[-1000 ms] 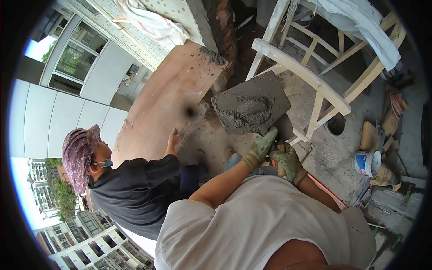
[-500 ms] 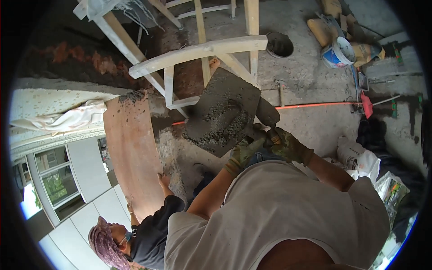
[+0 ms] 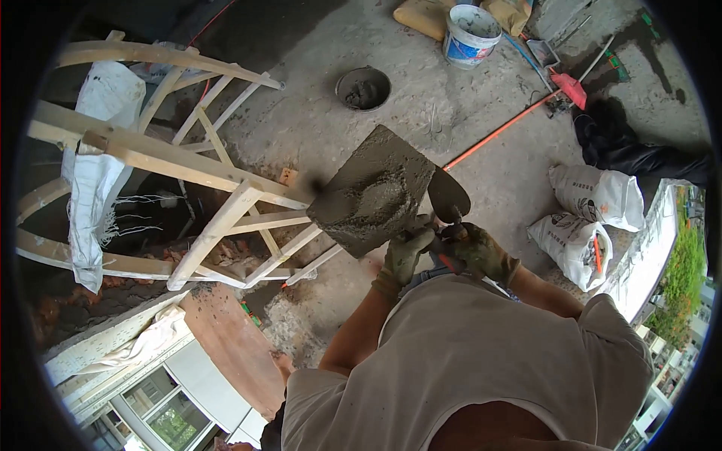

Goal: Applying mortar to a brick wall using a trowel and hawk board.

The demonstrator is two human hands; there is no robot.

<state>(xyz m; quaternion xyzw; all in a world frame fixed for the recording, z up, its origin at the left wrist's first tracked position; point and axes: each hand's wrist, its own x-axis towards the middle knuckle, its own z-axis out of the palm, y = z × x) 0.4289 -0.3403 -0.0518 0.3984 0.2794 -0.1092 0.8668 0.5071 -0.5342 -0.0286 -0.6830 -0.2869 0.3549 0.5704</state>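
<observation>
My left hand (image 3: 404, 259), in a dirty work glove, is closed at the near corner of a square mortar board (image 3: 389, 140), which it holds out in front of me. Wet grey mortar (image 3: 376, 197) lies in a ridged heap over much of the board. In my gloved right hand (image 3: 481, 254), fingers wrapped round the handle, is a trowel with a dark rounded blade (image 3: 450, 197). The blade stands just off the board's right edge. Most of the trowel's handle and the board's grip are hidden by the gloves.
Left of the board stands a wooden arched frame (image 3: 150, 154), a white woven sack (image 3: 94, 188) draped on it. A black mortar bucket (image 3: 362, 89), a white-and-blue pail (image 3: 472, 37) and an orange pole (image 3: 496, 131) lie ahead. White sacks (image 3: 598, 197) sit right; a co-worker's hand (image 3: 283, 364) touches a brown panel (image 3: 233, 342).
My view has swung right, so the frame, buckets and panel appear farther left. The co-worker is mostly out of view. Both hands keep hold of the board and trowel.
</observation>
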